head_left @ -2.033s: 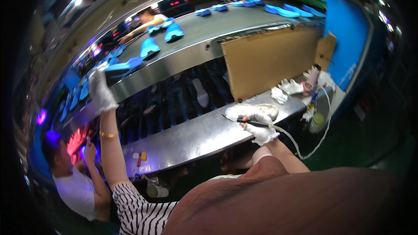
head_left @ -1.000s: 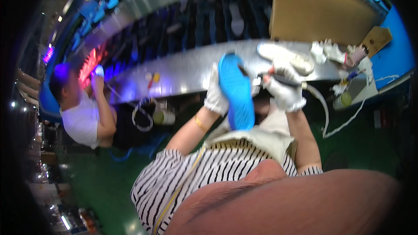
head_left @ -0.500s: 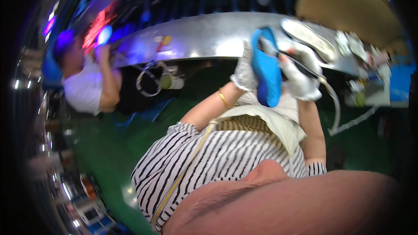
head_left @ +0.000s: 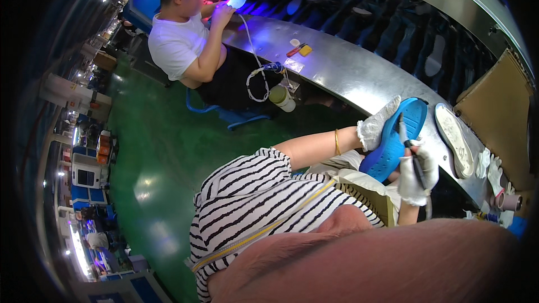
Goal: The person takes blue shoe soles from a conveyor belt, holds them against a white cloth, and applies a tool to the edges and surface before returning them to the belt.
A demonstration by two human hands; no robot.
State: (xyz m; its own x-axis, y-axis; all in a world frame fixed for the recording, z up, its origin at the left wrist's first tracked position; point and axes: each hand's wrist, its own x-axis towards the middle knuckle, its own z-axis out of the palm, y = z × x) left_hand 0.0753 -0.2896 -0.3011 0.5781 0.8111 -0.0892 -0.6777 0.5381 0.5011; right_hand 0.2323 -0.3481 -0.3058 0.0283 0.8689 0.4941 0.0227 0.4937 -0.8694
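My left hand (head_left: 377, 126), in a white glove, grips a blue shoe sole (head_left: 413, 116) by its left edge, above my lap at the bench's near edge. The sole is tilted, its toe end pointing away and right. My right hand (head_left: 422, 175), gloved too, is closed around a slim black-handled brush-like tool (head_left: 414, 163). The tool's narrow tip rests on or just above the sole's inner face; contact is hard to tell. A pale hose hangs below the right hand. Just right of the blue sole, a white sole (head_left: 453, 140) lies on the bench.
A metal bench (head_left: 348, 73) curves along a dark conveyor (head_left: 370, 17). A cardboard sheet (head_left: 497, 112), white gloves (head_left: 489, 169) and a tape roll (head_left: 510, 202) are at right. A seated co-worker (head_left: 178, 45) holds a lit sole (head_left: 237, 1) at left. A cup (head_left: 282, 99) stands nearby.
The whole view has swung, so bench and co-worker appear turned. The blue sole now tilts to the right, with its inner face more visible. Both hands keep their holds.
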